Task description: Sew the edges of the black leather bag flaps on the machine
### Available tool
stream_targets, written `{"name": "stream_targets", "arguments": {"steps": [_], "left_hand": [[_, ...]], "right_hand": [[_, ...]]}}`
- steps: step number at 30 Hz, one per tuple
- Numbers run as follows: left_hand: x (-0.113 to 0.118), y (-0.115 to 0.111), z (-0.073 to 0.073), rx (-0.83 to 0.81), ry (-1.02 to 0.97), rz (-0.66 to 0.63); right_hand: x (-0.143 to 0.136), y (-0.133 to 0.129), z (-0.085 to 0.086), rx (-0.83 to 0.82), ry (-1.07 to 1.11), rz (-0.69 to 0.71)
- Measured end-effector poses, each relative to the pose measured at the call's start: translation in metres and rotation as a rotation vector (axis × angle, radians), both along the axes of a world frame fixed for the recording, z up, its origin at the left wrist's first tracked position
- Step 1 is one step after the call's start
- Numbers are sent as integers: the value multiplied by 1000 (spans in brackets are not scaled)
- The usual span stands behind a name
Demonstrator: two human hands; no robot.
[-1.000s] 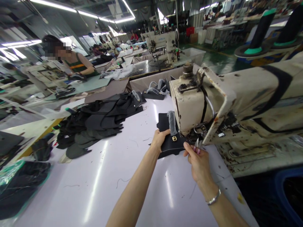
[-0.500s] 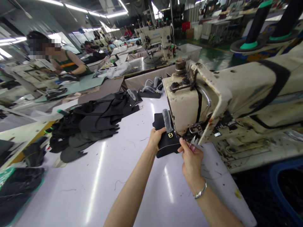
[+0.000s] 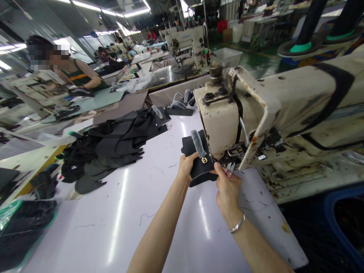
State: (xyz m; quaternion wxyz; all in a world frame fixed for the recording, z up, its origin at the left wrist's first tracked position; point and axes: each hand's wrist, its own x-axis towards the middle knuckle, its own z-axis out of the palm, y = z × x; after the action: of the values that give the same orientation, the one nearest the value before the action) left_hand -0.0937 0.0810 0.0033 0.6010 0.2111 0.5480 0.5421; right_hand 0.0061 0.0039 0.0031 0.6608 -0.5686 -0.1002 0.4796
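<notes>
A black bag panel point(image 3: 200, 169) lies under the needle end of the sewing machine point(image 3: 218, 121). It carries a handle in clear wrap point(image 3: 198, 143) and a gold buckle point(image 3: 204, 160). At its left edge my left hand point(image 3: 186, 167) is closed on the panel, thumb on top near the buckle, the other fingers mostly hidden. My right hand point(image 3: 229, 191) is closed around small thread snips point(image 3: 229, 169), blades pointing up and away. Its thumb and forefinger are at the panel's right edge, beside the presser area; the needle itself is hidden.
Black cut pieces point(image 3: 113, 140) are heaped left on the white table point(image 3: 148, 227). Behind are finished-looking panels with wrapped handles point(image 3: 179, 108). A plastic-wrapped black bundle point(image 3: 25, 231) lies front left. A co-worker point(image 3: 76, 76) sits at another machine. Thread cones point(image 3: 305, 34) stand right.
The panel has turned slightly, its far end shifting left, with both hands still on it. A shiny metal lever on the machine head sits lower. My view has shifted slightly.
</notes>
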Motion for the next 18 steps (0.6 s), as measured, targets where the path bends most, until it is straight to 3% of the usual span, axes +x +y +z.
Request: {"name": "stream_targets", "arguments": {"steps": [12,18], "left_hand": [[1,-28,6,-1,-52,140],[13,-73,7,93,-47,336]], "right_hand": [[2,-1,-9,-40,-77,22],[11,-6,-5,3,-28,27]]}}
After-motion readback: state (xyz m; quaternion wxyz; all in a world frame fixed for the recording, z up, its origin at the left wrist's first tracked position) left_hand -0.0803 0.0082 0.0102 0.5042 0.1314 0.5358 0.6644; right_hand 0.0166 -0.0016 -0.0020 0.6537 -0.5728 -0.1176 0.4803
